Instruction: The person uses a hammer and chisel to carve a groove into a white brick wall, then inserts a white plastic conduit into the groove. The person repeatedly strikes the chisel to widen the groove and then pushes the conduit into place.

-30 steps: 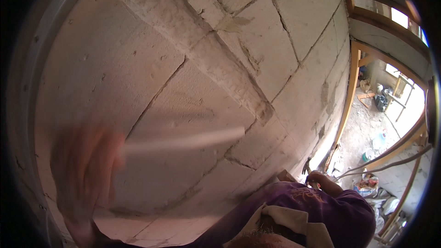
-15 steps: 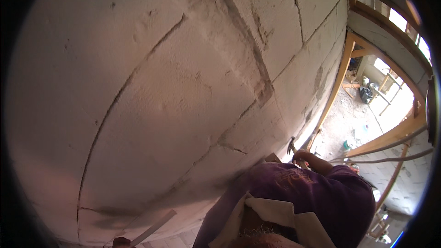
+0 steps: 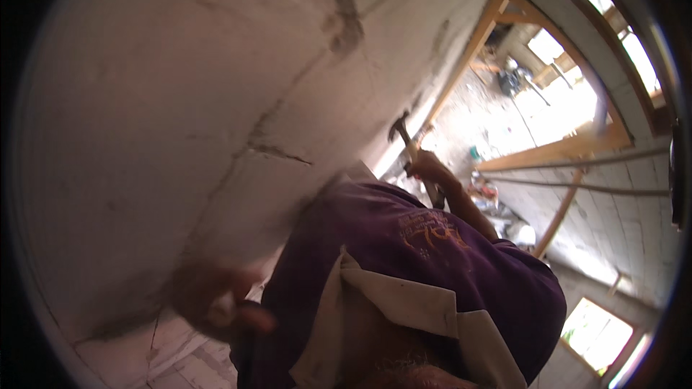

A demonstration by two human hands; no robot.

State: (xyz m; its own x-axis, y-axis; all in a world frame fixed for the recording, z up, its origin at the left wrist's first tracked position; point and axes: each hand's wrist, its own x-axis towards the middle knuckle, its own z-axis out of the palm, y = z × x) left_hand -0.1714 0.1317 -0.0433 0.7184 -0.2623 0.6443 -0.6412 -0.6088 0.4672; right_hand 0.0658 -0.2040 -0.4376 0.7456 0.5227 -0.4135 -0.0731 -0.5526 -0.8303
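Note:
My right hand (image 3: 428, 166) is closed around a claw hammer (image 3: 399, 128), its metal head up beside the wall and the handle's end showing below my fist. On the left, my left hand (image 3: 220, 301) is raised close to the pale block wall (image 3: 166, 137), smeared by motion. Its thumb and fingers look curled around something small and pale that I cannot make out. Dark joint lines and a rough chiselled groove (image 3: 344, 11) run across the wall.
A wooden frame (image 3: 461, 54) stands at the right around an opening, with rubble and a dark bag (image 3: 510, 81) beyond it. Two cables (image 3: 577, 163) cross the right side. A bright window (image 3: 597, 333) sits at the lower right.
The view has shifted and turned. My left hand, low at the edge with a pale flat strip before, has come up beside the wall. The hammer shows more fully in my right hand.

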